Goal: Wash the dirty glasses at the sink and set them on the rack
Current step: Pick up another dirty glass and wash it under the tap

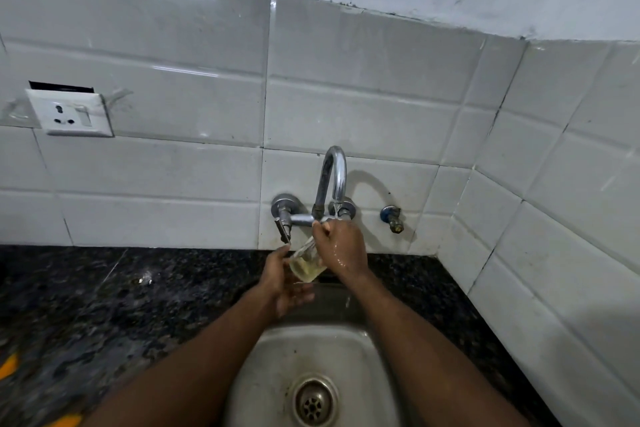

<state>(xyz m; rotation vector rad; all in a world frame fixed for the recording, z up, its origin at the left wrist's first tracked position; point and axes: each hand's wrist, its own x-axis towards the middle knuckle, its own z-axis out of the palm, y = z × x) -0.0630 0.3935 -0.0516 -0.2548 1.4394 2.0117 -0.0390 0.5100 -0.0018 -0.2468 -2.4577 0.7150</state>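
A clear drinking glass with a yellowish tint at its base is tilted under the tap, above the back edge of the steel sink. My left hand holds it from below and the left, fingers curled round its base. My right hand, wet and glistening, grips the glass's upper end, where its fingers are hidden from view. A thin stream of water runs from the curved chrome spout onto my right hand. No rack is in view.
Tap handle at the left of the faucet, a small valve at the right. White tiled walls meet in a corner at the right. Dark speckled counter surrounds the sink; drain near the bottom. A wall socket at the left.
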